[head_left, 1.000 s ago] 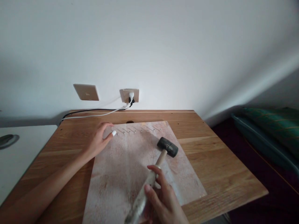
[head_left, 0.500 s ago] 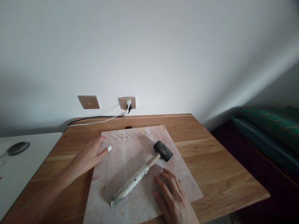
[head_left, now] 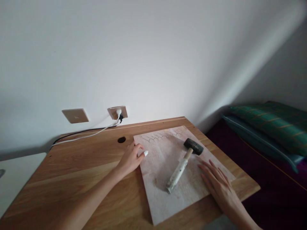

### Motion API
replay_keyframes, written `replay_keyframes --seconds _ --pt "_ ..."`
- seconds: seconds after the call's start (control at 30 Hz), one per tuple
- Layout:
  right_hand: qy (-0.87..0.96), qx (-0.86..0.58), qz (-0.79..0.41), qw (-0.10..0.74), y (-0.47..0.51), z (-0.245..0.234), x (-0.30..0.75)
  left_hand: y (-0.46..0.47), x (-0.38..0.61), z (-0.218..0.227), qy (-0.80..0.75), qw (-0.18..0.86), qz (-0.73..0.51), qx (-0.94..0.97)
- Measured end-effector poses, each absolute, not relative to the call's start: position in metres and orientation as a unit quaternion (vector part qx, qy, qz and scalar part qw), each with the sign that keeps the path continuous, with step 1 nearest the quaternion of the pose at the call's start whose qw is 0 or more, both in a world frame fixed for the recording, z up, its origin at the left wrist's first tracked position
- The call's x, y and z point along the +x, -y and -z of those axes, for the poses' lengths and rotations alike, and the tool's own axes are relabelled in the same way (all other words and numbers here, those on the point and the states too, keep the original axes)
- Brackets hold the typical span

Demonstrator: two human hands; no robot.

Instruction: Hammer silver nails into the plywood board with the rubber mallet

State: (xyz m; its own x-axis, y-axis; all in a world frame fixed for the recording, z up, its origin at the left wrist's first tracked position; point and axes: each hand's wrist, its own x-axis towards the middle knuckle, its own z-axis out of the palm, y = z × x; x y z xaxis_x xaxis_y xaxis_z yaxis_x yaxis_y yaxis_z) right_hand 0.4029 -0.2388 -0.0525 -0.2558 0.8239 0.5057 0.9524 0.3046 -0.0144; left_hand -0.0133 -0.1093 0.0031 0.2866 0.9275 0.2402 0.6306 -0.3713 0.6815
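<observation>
A pale, whitish-pink board (head_left: 158,204) lies at a slant on the wooden table, with a row of several nails (head_left: 158,137) sticking up along its far edge. On the board rests a mallet (head_left: 177,174), its black head (head_left: 193,147) toward the far right and its paint-stained handle pointing at me. My left hand (head_left: 134,156) grips the board's left edge with curled fingers; the thumb, wrapped in white at its tip, is over the top. Fingers stretched out, my right hand (head_left: 217,180) lies flat on the board's right part, beside the mallet and not touching it.
Behind the table (head_left: 96,179) stands a white wall with a blank plate (head_left: 75,115) and a socket (head_left: 117,112) with plugged-in cords. A round hole (head_left: 121,140) is in the tabletop. A white surface (head_left: 21,175) adjoins at left; green cushions (head_left: 271,127) lie at right.
The board has shifted right across the table with the mallet on it, uncovering the round hole. Both hands moved along with it. My view has also turned a little.
</observation>
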Motion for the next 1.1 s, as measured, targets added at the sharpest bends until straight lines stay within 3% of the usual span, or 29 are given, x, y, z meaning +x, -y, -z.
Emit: replay_keyframes --seconds 0.13,0.3,0.37,0.47,0.6,0.7,0.87,1.1 --pt "0.723 -0.643 0.142 0.21 0.229 0.061 0.452 0.086 0.035 0.006 -0.476 0.265 -0.35 0.762" --pt "0.681 -0.68 0.171 0.21 0.22 0.049 0.466 0.074 0.045 0.018 -0.426 0.397 -0.409 0.703" --pt "0.682 -0.66 0.198 0.245 0.221 0.037 0.449 0.079 0.03 0.019 -0.428 0.408 -0.428 0.684" --pt "0.687 -0.586 0.23 0.363 0.23 0.014 0.396 0.093 -0.001 0.016 -0.433 0.426 -0.414 0.678" --pt "0.771 -0.466 0.039 0.433 0.247 -0.016 0.29 0.107 -0.03 0.013 -0.425 0.489 -0.386 0.657" --pt "0.849 -0.355 -0.094 0.38 0.251 -0.028 0.21 0.109 -0.037 0.015 -0.423 0.498 -0.394 0.646" --pt "0.839 -0.367 -0.178 0.361 0.239 -0.016 0.141 0.107 -0.036 0.018 -0.412 0.53 -0.407 0.62" --pt "0.812 -0.399 -0.228 0.359 0.24 0.001 0.147 0.108 -0.034 0.014 -0.41 0.539 -0.435 0.594"
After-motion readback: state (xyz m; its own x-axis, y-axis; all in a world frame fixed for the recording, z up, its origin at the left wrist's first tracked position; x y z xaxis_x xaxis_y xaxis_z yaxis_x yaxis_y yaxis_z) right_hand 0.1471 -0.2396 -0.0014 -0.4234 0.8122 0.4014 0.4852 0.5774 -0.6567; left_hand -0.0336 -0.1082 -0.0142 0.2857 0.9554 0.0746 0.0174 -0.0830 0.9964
